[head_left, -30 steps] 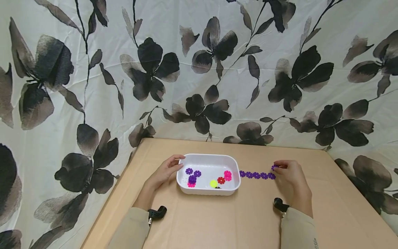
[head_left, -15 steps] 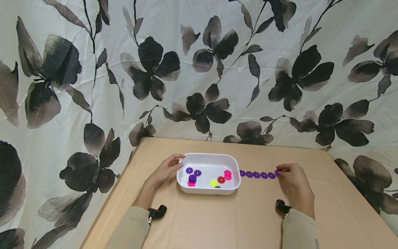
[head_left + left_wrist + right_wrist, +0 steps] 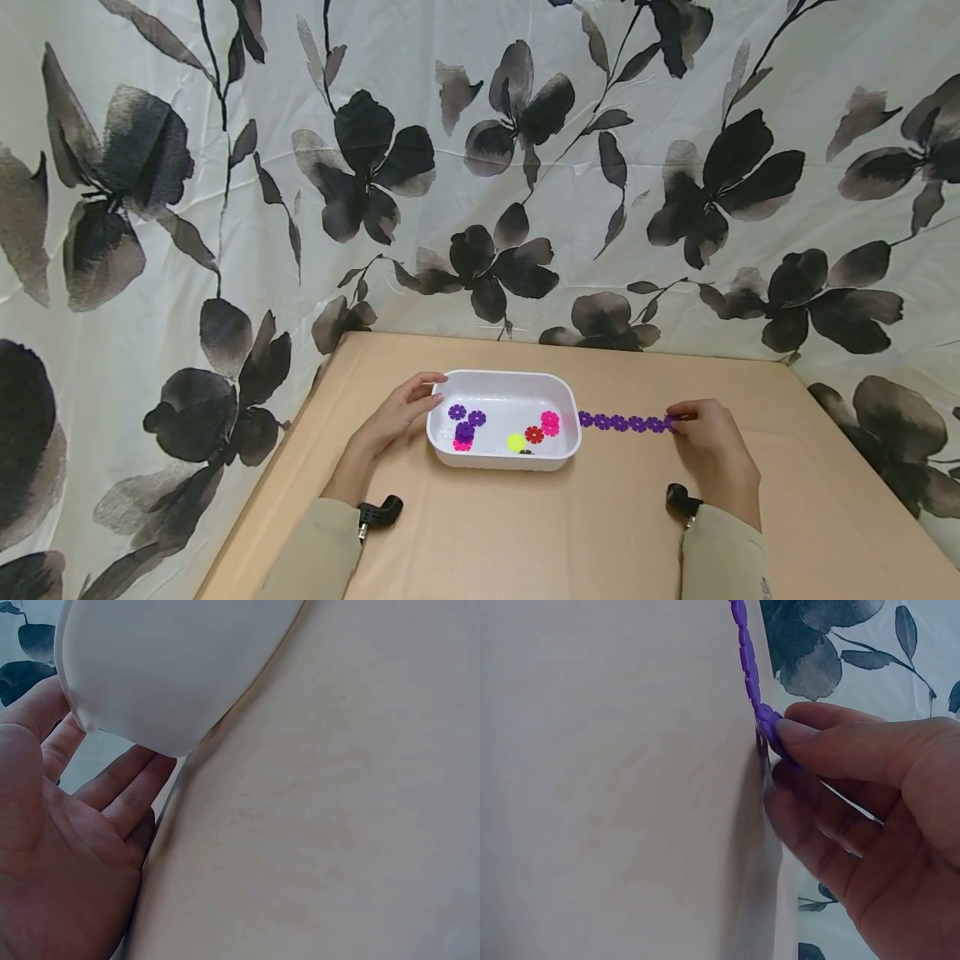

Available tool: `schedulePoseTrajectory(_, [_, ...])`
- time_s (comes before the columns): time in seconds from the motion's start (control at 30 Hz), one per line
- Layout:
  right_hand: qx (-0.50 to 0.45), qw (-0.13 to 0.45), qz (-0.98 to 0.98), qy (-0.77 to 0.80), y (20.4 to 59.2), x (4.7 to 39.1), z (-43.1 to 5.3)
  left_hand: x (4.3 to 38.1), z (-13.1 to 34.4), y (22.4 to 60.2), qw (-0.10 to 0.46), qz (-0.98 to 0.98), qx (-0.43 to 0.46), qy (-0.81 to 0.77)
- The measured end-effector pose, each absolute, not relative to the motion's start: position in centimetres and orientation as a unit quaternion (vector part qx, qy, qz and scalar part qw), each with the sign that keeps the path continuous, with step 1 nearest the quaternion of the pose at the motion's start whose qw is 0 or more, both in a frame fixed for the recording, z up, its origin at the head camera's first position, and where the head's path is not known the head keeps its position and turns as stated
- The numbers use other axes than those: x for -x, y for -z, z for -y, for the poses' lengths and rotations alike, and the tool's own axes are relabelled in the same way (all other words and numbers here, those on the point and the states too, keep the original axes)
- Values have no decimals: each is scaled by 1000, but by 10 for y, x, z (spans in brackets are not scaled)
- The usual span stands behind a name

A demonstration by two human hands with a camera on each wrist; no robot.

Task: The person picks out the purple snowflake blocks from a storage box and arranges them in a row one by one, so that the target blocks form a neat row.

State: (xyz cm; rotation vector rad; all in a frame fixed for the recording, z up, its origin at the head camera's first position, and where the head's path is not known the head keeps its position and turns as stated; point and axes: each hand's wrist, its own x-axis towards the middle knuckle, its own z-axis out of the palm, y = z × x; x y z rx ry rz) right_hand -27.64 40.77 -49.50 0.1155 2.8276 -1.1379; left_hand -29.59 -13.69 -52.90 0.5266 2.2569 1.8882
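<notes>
Purple flower-shaped interlocking discs form a straight chain (image 3: 618,422) running right from beside a white plastic tray (image 3: 502,462). My right hand (image 3: 708,429) pinches a purple disc (image 3: 769,724) between thumb and index finger at the chain's right end. In the right wrist view that disc meets the chain at an angle; its far part is hidden by the fingers. My left hand (image 3: 397,412) holds the tray's left end, with the thumb near the rim and several fingers against the outside. Inside the tray lie purple discs (image 3: 476,418), pink discs (image 3: 550,423), a red disc (image 3: 534,435) and a yellow disc (image 3: 516,442).
The tray and chain are on a light tan table (image 3: 570,533). A white cloth (image 3: 420,75) with dark flowers hangs behind the table and on both sides. Each wrist wears a small black camera, such as the left camera (image 3: 381,512).
My right hand has moved slightly toward me and to the right, bringing its purple disc from above the chain's end down into line with it. My left hand and the tray have stayed put.
</notes>
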Motion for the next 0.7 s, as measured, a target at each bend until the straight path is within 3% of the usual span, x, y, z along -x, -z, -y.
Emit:
schedulePoseTrajectory(0.2, [-43, 46, -935, 348, 491, 278, -409, 297, 136, 530, 77, -753, -175, -629])
schedulePoseTrajectory(0.5, [67, -72, -931, 352, 483, 297, -373, 297, 134, 529, 76, -753, -169, -631])
schedulePoseTrajectory(0.7, [123, -94, -912, 379, 479, 311, -331, 297, 133, 530, 76, -753, -165, -633])
